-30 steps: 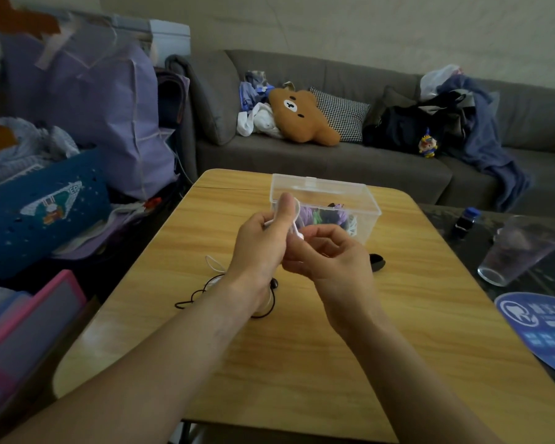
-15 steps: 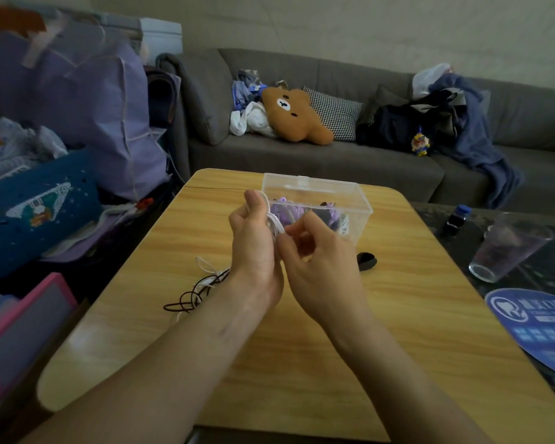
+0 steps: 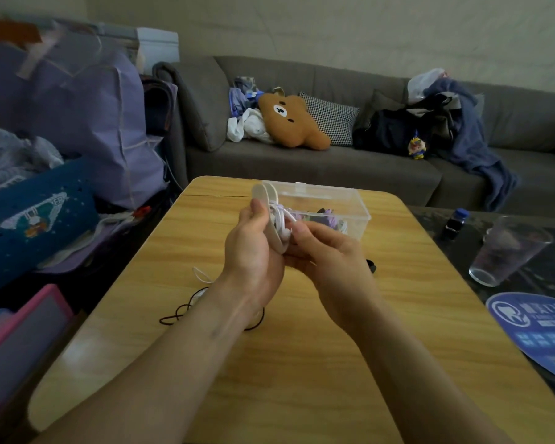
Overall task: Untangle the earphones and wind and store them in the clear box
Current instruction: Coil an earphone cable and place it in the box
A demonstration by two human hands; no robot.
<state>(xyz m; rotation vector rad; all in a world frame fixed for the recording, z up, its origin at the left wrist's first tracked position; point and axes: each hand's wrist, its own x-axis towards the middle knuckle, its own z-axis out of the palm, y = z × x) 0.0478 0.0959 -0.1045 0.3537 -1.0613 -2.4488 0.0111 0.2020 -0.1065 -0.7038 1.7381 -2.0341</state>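
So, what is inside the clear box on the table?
The clear box holds some purple and dark items, too blurred to name. The hands, left and right, and the white cable cover its near left part.

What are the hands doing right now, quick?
Left hand: closed round a flat white winder.
Right hand: fingers curled, pinching the white earphone cord at the winder.
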